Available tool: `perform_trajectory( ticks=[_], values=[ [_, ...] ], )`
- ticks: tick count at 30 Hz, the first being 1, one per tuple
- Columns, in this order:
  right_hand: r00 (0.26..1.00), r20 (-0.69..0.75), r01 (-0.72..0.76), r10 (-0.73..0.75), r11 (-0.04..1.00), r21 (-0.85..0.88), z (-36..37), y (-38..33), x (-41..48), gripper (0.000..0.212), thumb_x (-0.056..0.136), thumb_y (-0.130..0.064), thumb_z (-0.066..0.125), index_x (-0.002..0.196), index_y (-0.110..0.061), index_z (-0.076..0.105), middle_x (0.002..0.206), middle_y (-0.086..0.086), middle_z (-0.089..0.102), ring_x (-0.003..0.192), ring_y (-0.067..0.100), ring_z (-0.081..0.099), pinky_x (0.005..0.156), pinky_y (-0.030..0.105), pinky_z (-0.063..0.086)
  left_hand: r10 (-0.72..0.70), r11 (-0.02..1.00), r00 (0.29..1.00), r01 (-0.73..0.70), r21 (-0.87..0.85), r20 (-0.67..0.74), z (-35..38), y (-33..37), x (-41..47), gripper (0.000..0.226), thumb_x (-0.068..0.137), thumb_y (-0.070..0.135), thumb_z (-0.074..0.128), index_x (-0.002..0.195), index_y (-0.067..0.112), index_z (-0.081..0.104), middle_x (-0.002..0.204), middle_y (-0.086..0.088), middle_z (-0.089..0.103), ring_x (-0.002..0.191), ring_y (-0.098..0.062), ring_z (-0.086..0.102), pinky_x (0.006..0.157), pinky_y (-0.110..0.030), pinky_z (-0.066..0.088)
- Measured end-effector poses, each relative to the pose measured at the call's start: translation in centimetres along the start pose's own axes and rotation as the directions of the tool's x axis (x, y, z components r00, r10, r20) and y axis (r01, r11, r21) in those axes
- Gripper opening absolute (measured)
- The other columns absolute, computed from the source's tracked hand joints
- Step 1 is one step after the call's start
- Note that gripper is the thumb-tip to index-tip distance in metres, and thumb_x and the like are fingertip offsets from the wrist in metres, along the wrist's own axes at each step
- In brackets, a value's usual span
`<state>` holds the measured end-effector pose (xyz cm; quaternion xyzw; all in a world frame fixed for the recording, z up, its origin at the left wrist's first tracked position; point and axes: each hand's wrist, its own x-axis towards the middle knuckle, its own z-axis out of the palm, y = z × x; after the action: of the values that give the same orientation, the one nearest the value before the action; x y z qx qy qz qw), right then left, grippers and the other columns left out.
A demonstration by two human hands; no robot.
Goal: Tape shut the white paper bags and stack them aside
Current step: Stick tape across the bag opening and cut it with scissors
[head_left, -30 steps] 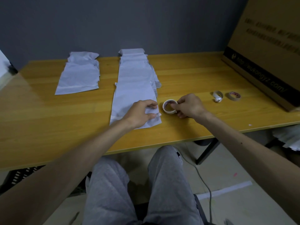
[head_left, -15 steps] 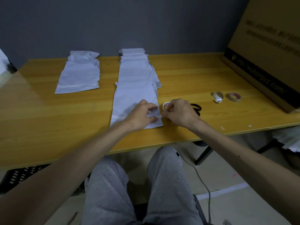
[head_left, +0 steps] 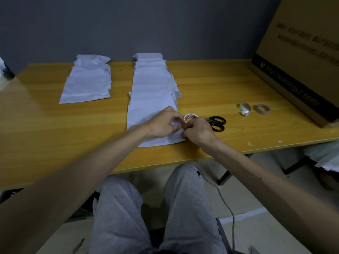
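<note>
head view: the near bag [head_left: 152,110] lies at the near end of the middle row of white bags on the surface [head_left: 45,125], with its near right corner under both hands. a pale blurred bit, judged to be a tape strip [head_left: 175,124], is pinched by the left hand [head_left: 163,123]. its other end is pinched by the curled right hand [head_left: 199,132]. the tape roll [head_left: 190,118] and scissors [head_left: 217,122] are just right of the hands. a bag stack [head_left: 86,83] is far left, judged taped. the strip should be kept taut, laid across the flap, then rubbed flat.
</note>
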<state>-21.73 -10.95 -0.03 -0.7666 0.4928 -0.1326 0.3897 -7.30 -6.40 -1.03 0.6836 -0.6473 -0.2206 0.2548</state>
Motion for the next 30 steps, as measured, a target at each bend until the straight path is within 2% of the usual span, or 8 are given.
perform_trajectory(
  ticks=[2, 7, 12, 16, 18, 21, 27, 30],
  values=[
    [1.000, 0.014, -0.013, 0.013, 0.999, 0.029, -0.1, 0.1, 0.1, 0.009, 0.085, -0.008, 0.064, 0.090, -0.004, 0.071, 0.084, 0.009, 0.062, 0.078, 0.021, 0.054, 0.063, 0.028, 0.039, 0.028, 1.000, 0.999, -0.029, 0.012, 0.033, -0.3, 0.3, 0.4, 0.022, 0.087, 0.006, 0.067, 0.109, 0.006, 0.068, 0.107, -0.007, 0.045, 0.084, -0.015, 0.048, 0.072, -0.008, 0.037],
    [0.999, 0.053, 0.002, -0.002, 1.000, 0.009, -0.4, 0.4, 0.1, 0.015, 0.088, -0.012, 0.063, 0.073, -0.017, 0.062, 0.083, 0.005, 0.060, 0.076, 0.018, 0.052, 0.055, 0.027, 0.036, 0.131, 0.987, 0.978, -0.144, 0.071, 0.163, -1.6, 0.7, 1.1, 0.013, 0.085, 0.007, 0.070, 0.097, 0.005, 0.069, 0.118, -0.007, 0.053, 0.104, -0.016, 0.051, 0.087, -0.013, 0.037],
    [0.998, 0.064, 0.012, -0.013, 1.000, 0.015, -1.0, 0.6, -0.3, 0.011, 0.089, -0.010, 0.061, 0.079, -0.008, 0.066, 0.075, 0.005, 0.056, 0.067, 0.017, 0.047, 0.054, 0.028, 0.032, 0.138, 0.980, 0.966, -0.165, 0.113, 0.220, -2.0, 1.2, 1.6, 0.016, 0.082, 0.006, 0.072, 0.082, 0.016, 0.059, 0.103, -0.001, 0.062, 0.080, -0.007, 0.052, 0.070, -0.010, 0.039],
    [0.999, 0.047, 0.018, -0.020, 0.999, 0.029, -1.1, 1.0, -0.5, 0.010, 0.089, -0.009, 0.062, 0.081, -0.012, 0.066, 0.069, 0.002, 0.056, 0.065, 0.016, 0.048, 0.056, 0.028, 0.035, 0.104, 0.979, 0.969, -0.140, 0.150, 0.222, -1.6, 1.5, 1.6, 0.014, 0.085, 0.010, 0.069, 0.082, 0.018, 0.058, 0.073, 0.013, 0.051, 0.065, -0.002, 0.045, 0.055, -0.007, 0.032],
    [0.999, 0.022, 0.034, -0.036, 0.996, 0.080, -1.1, 1.4, -0.5, 0.003, 0.087, -0.011, 0.065, 0.089, -0.013, 0.066, 0.076, 0.002, 0.060, 0.075, 0.019, 0.054, 0.061, 0.027, 0.038, 0.090, 0.982, 0.972, -0.123, 0.144, 0.218, -1.5, 1.5, 1.6, 0.007, 0.087, 0.014, 0.067, 0.088, 0.015, 0.061, 0.071, 0.016, 0.048, 0.060, 0.003, 0.046, 0.054, -0.007, 0.033],
    [0.999, -0.025, 0.031, -0.028, 0.987, 0.158, -1.1, 2.0, -0.6, 0.026, 0.084, -0.015, 0.071, 0.103, -0.016, 0.054, 0.093, 0.007, 0.067, 0.087, 0.021, 0.061, 0.066, 0.031, 0.045, 0.082, 0.983, 0.966, -0.119, 0.139, 0.245, -1.6, 1.5, 1.6, 0.013, 0.090, 0.017, 0.065, 0.103, 0.014, 0.064, 0.081, 0.016, 0.052, 0.067, 0.007, 0.048, 0.058, -0.004, 0.034],
    [0.973, -0.180, 0.164, -0.146, 0.982, 0.091, -0.8, 2.9, -1.3, 0.019, 0.082, -0.018, 0.074, 0.091, -0.017, 0.058, 0.077, -0.005, 0.064, 0.075, 0.009, 0.059, 0.055, 0.009, 0.040, 0.071, 0.981, 0.968, -0.112, 0.158, 0.242, -1.4, 1.5, 1.8, 0.011, 0.093, 0.018, 0.062, 0.099, 0.009, 0.065, 0.072, 0.016, 0.049, 0.065, 0.001, 0.046, 0.056, -0.005, 0.033],
    [0.953, -0.222, 0.224, -0.207, 0.973, 0.052, -0.5, 3.3, -1.5, 0.011, 0.081, -0.016, 0.074, 0.089, -0.016, 0.066, 0.079, -0.006, 0.065, 0.076, 0.006, 0.061, 0.061, 0.005, 0.043, 0.075, 0.983, 0.968, -0.113, 0.147, 0.240, -1.0, 1.6, 1.7, 0.006, 0.093, 0.017, 0.062, 0.095, 0.012, 0.063, 0.072, 0.016, 0.049, 0.064, 0.001, 0.045, 0.056, -0.007, 0.033]
  ],
)
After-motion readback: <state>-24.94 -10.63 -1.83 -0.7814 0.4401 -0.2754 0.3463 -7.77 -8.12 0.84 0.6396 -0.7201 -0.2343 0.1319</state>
